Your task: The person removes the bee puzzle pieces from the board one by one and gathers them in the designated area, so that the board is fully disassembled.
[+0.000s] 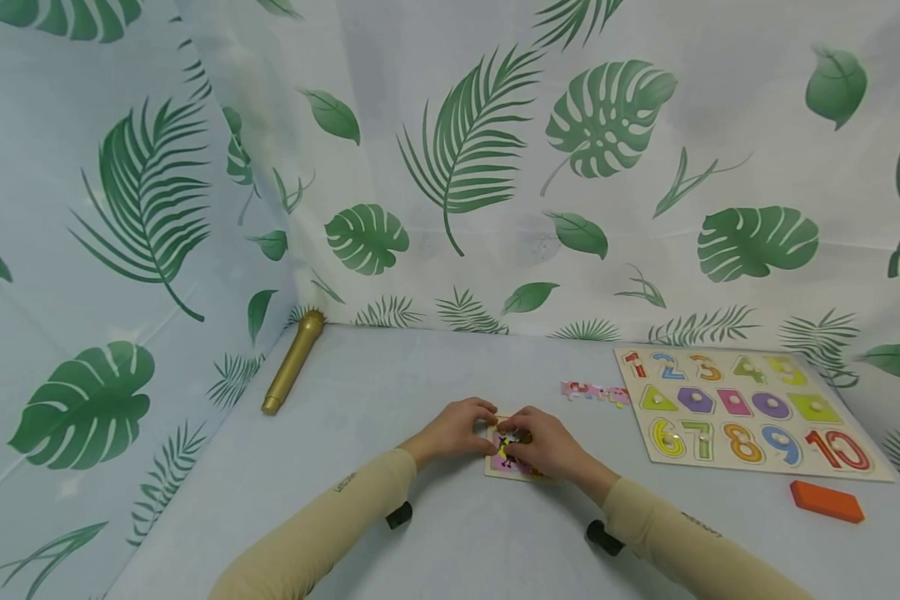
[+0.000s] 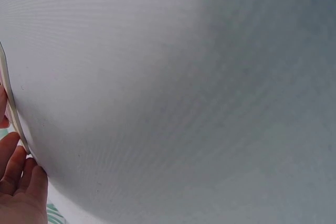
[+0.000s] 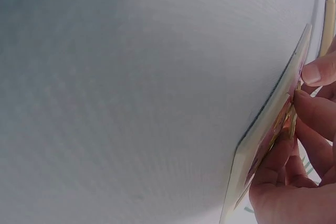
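A small square wooden jigsaw puzzle board (image 1: 497, 468) with a pink and yellow picture lies between the two hands. My left hand (image 1: 457, 431) holds its left side, thumb over the picture and fingertips (image 2: 21, 153) along the edge. Over the middle of the board, my right hand (image 1: 551, 444) pinches a thin puzzle piece (image 3: 293, 121) between thumb and finger, close above the picture. The right hand covers much of the picture in the head view. In the right wrist view the board (image 3: 273, 100) appears edge-on.
A row of joined pink puzzle pieces (image 1: 592, 392) lies behind the right hand. It meets a large wooden number-and-shape board (image 1: 645, 408) at the right. An orange block (image 1: 827, 502) sits in front of that board. A gold cylinder (image 1: 294, 363) lies at the back left, near the leaf-print curtain (image 1: 420, 292).
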Motion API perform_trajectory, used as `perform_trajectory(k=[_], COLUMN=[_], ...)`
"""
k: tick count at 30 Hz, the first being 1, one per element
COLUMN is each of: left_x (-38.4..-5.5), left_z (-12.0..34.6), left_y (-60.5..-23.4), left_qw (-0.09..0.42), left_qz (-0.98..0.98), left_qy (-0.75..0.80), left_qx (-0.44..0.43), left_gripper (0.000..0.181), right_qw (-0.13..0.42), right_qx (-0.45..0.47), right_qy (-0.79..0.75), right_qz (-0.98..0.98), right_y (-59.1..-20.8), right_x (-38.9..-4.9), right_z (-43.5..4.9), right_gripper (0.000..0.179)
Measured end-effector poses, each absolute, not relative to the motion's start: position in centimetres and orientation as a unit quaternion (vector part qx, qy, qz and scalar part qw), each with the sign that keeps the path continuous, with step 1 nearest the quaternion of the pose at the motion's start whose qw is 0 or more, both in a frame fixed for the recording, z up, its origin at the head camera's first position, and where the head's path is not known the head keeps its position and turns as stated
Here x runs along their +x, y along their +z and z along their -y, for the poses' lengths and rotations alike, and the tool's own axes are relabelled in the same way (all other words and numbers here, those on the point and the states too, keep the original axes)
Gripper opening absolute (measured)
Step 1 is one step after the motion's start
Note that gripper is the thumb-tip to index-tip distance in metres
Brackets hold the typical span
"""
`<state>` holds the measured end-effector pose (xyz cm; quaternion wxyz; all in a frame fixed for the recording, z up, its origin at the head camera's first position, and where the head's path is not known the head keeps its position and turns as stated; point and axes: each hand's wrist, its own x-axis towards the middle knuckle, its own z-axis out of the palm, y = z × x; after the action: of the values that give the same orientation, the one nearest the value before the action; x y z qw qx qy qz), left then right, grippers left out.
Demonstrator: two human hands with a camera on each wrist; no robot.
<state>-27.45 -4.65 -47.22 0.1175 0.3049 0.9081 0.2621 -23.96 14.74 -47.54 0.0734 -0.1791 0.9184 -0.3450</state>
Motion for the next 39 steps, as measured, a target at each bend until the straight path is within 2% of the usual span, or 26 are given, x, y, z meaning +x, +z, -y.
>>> perform_trajectory(k=[17, 27, 39], left_x=[-27.4, -27.5, -27.3], left_z=[4.6, 4.6, 4.6], left_y=[-47.2, -47.4, -47.3], left_qw=[0.124, 0.125, 0.131], left_qz=[-0.909, -0.909, -0.910], left_qy=[0.264, 0.271, 0.276], left_qx=[0.298, 0.290, 0.280], left_gripper=[0.045, 0.046, 0.043], right_qw=[0.097, 0.072, 0.049], right_qx=[-0.156, -0.172, -0.082], right_qy=[-0.359, -0.371, -0.362], right_qz=[-0.915, -0.910, -0.927], right_y=[-47.0, -46.9, -46.9], right_x=[-24.1, -24.5, -26.1], right_z=[-15.0, -16.9, -21.4], right_gripper=[0.023, 0.025, 0.026])
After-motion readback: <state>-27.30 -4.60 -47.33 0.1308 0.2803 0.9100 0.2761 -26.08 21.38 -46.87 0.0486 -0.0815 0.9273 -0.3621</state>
